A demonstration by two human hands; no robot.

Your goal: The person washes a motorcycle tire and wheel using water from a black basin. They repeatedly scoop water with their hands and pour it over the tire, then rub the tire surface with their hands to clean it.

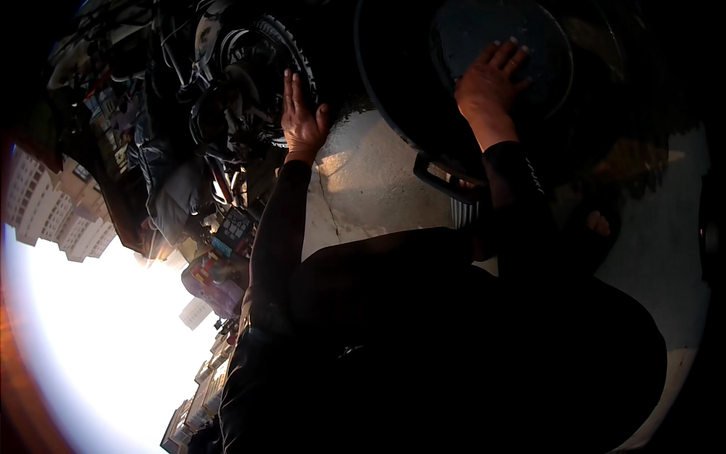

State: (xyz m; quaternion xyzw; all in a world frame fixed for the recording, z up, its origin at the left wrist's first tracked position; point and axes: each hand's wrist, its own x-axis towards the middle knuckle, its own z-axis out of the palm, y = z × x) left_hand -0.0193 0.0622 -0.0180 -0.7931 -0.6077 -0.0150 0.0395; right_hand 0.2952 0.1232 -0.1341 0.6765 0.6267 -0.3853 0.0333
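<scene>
My right hand (495,87) rests with its fingers stretched out on a dark, round, disc-like surface (548,45); whether it is a lid, a pan bottom or something else I cannot tell. That surface lies within the rim of a large black tub (387,117), which has a loop handle (432,178) on its near side. Farther left, my left hand (302,129) is held out with straight fingers and the thumb apart, and nothing shows in it. It appears in front of or beside a tyred wheel (291,41); contact cannot be made out.
Grey concrete floor (370,178) lies between the wheel and the tub. A dark jumble of cycle parts and bags (170,185) fills the left side. Toes (598,223) show at the right, beside my dark-clothed legs. Tall buildings (64,204) stand against bright sky.
</scene>
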